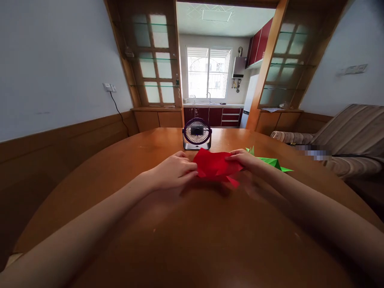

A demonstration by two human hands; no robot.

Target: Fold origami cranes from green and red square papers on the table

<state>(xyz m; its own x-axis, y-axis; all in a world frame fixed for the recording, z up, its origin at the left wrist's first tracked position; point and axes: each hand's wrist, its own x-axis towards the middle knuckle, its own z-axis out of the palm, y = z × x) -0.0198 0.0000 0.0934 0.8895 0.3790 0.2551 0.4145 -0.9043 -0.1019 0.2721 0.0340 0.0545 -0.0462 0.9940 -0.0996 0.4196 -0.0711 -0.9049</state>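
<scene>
Firmly pinched at both ends, the red paper (pixel 216 166) sits just above the wooden table (pixel 192 240): your left hand (pixel 174 171) closes its fingers on the sheet's left edge while your right hand (pixel 244 159) clamps the right corner. The folding looks to be mid-crease, so keep both grips even, line the edges up squarely and press the fold flat against the tabletop. Just beyond your right hand, a folded green paper (pixel 271 162) lies on the table. Behind the red sheet stands a small desk fan (pixel 197 134), facing you.
</scene>
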